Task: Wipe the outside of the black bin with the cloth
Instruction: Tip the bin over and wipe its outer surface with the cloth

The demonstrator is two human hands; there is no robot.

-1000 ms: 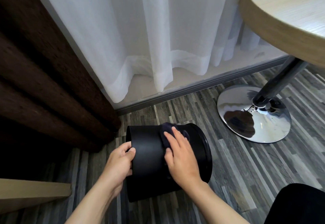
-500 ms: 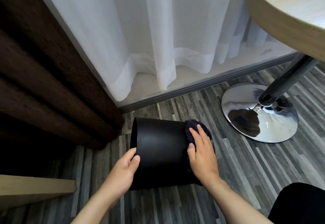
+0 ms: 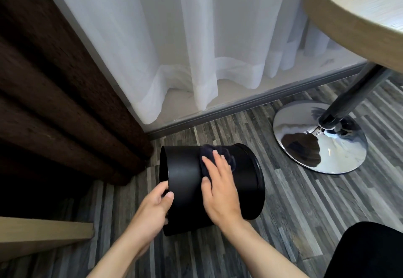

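Note:
The black bin [image 3: 185,177] lies on its side on the grey plank floor, its open mouth at the left and its base at the right. My left hand [image 3: 152,210] grips the bin's rim at the left, thumb on the outside. My right hand [image 3: 220,190] presses flat on the upper side of the bin, holding a dark cloth [image 3: 218,153] against it. The cloth shows bunched beyond my fingertips; the rest of it is hidden under my palm.
A dark brown curtain [image 3: 65,94] hangs close to the bin's left. White sheer curtain [image 3: 185,48] and a grey baseboard [image 3: 239,107] run behind. A chrome table base [image 3: 320,140] with a dark pole stands at the right under a round wooden tabletop [image 3: 359,11]. A wooden board [image 3: 43,232] lies at the lower left.
My right hand slid the cloth from the bin's right end back toward the middle of its side. The left hand kept hold of the rim.

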